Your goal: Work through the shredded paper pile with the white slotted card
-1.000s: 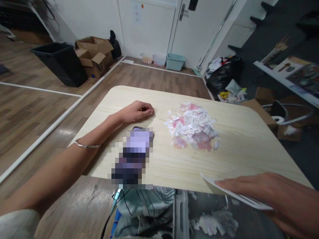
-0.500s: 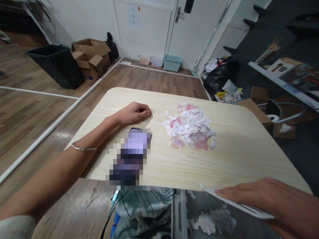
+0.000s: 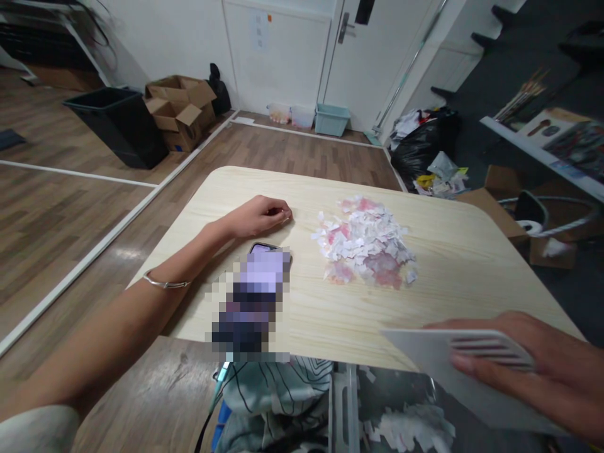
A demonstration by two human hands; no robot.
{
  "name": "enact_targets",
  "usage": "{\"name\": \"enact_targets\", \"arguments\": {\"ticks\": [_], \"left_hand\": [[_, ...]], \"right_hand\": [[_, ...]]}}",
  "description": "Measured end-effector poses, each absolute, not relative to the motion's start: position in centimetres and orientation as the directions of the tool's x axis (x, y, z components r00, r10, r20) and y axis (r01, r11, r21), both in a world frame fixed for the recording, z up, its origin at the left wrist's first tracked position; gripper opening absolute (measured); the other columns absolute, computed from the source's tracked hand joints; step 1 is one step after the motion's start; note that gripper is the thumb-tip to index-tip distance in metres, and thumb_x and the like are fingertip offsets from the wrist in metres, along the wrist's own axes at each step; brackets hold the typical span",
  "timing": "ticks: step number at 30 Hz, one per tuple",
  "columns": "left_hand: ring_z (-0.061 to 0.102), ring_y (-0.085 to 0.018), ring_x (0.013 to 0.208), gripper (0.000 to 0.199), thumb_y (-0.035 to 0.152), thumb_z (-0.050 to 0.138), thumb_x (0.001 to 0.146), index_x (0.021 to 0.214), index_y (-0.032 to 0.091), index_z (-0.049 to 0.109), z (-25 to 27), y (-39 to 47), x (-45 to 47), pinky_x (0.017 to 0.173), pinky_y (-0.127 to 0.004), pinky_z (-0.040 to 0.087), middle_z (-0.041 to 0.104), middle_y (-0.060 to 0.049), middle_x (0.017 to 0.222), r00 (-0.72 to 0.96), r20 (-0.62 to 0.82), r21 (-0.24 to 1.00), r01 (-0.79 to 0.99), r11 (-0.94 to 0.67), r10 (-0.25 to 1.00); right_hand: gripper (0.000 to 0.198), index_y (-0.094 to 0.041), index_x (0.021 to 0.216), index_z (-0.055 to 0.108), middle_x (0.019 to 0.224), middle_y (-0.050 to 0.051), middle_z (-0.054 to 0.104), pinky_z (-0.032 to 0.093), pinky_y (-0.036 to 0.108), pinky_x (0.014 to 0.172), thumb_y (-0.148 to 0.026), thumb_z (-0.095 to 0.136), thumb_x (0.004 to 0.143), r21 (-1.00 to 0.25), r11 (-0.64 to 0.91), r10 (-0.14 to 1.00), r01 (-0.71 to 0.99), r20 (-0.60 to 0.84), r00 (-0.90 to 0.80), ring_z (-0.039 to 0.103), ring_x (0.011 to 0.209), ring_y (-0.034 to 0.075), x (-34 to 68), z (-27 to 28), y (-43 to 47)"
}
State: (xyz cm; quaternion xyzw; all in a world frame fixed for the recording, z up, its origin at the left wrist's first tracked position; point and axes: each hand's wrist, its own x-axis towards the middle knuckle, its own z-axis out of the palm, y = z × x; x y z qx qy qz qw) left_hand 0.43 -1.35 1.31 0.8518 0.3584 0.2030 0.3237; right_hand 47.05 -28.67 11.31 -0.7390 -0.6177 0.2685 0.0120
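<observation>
On the table my left hand rests with its fingers curled in and pressed together, and I see nothing in them. A phone, blurred out by pixels, lies just below that wrist with a cable at its lower end. My right hand is closed around a flat white scraper with slots near its grip, held tilted over the near right table edge. A pile of torn paper scraps, white with pink patches, lies mid-table, apart from both hands.
Below the near edge of the pale wooden table a grey bin holds more paper scraps. Patterned cloth is beside it. Around the floor stand a black bin, cardboard boxes, a teal tub and black bags.
My right hand has lifted slightly and turned the scraper, so that its broad face now shows instead of its edge. My left hand and the paper pile stay put; the view has shifted slightly.
</observation>
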Motion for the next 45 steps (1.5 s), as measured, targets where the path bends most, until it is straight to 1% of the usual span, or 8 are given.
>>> {"name": "enact_targets", "arguments": {"ticks": [3,6,9,16,21,29,36,45], "left_hand": [[0.074,-0.025,0.087,0.045,0.057,0.066,0.112,0.110,0.018,0.087,1.3,-1.4,0.4,0.083,-0.037,0.056,0.088,-0.011,0.099,0.659,0.113,0.697,0.480,-0.532,0.743],[0.072,-0.024,0.086,0.044,0.056,0.065,0.114,0.110,0.018,0.087,1.3,-1.4,0.4,0.082,-0.037,0.055,0.085,-0.010,0.096,0.662,0.113,0.700,0.476,-0.532,0.741],[0.070,-0.024,0.084,0.041,0.053,0.066,0.114,0.109,0.019,0.088,1.3,-1.3,0.4,0.081,-0.037,0.054,0.083,-0.009,0.093,0.663,0.112,0.705,0.472,-0.529,0.740],[0.069,-0.023,0.082,0.042,0.053,0.067,0.117,0.108,0.019,0.090,1.0,-1.1,0.2,0.080,-0.037,0.054,0.084,-0.009,0.092,0.657,0.123,0.707,0.468,-0.530,0.744],[0.073,-0.024,0.086,0.041,0.050,0.066,0.117,0.111,0.018,0.090,0.9,-1.0,0.2,0.082,-0.037,0.056,0.087,-0.010,0.096,0.665,0.129,0.696,0.468,-0.545,0.735],[0.074,-0.024,0.089,0.041,0.049,0.065,0.116,0.114,0.017,0.091,0.9,-0.9,0.3,0.086,-0.038,0.057,0.088,-0.012,0.101,0.663,0.125,0.699,0.469,-0.540,0.738],[0.076,-0.025,0.090,0.039,0.046,0.065,0.117,0.114,0.017,0.091,0.7,-0.7,0.1,0.087,-0.038,0.058,0.089,-0.012,0.101,0.668,0.129,0.695,0.466,-0.547,0.733],[0.073,-0.023,0.086,0.037,0.044,0.066,0.117,0.113,0.017,0.091,1.0,-1.0,0.2,0.084,-0.037,0.057,0.087,-0.009,0.097,0.665,0.130,0.702,0.461,-0.542,0.735]], "right_hand": [[0.063,-0.032,0.103,0.097,0.110,0.014,0.099,0.079,0.055,0.109,-0.090,0.098,0.079,-0.460,-0.402,0.860,0.792,-0.487,0.153,0.091,0.109,0.046,45.0,13.2,-24.7],[0.058,-0.027,0.101,0.092,0.092,0.010,0.092,0.072,0.040,0.075,-0.073,0.112,0.071,-0.537,-0.599,0.756,0.593,-0.623,0.200,0.085,0.084,0.034,42.7,13.6,-22.7],[0.058,-0.027,0.101,0.088,0.085,0.005,0.086,0.059,0.031,0.064,-0.061,0.119,0.066,-0.565,-0.690,0.694,0.453,-0.695,0.189,0.076,0.076,0.024,42.2,12.9,-22.3],[0.064,-0.025,0.109,0.086,0.085,0.001,0.078,0.048,0.030,0.064,-0.055,0.121,0.065,-0.590,-0.707,0.673,0.389,-0.731,0.114,0.066,0.073,0.019,41.7,11.0,-22.0],[0.072,-0.024,0.111,0.085,0.095,0.004,0.082,0.055,0.033,0.074,-0.063,0.122,0.063,-0.596,-0.681,0.674,0.424,-0.737,0.046,0.073,0.086,0.024,40.3,10.2,-21.9],[0.087,-0.028,0.125,0.069,0.088,-0.006,0.072,0.049,0.028,0.070,-0.061,0.121,0.065,-0.596,-0.701,0.643,0.392,-0.766,-0.014,0.067,0.075,0.017,37.4,8.4,-22.2],[0.075,-0.023,0.100,0.074,0.089,0.000,0.074,0.050,0.027,0.069,-0.068,0.118,0.059,-0.523,-0.712,0.502,0.468,-0.846,-0.180,0.067,0.078,0.018,34.8,7.2,-21.2],[0.069,-0.021,0.087,0.072,0.080,-0.002,0.063,0.039,0.025,0.068,-0.073,0.115,0.071,-0.652,-0.556,0.538,0.516,-0.755,-0.375,0.054,0.076,0.015,33.3,7.5,-20.3]]}}
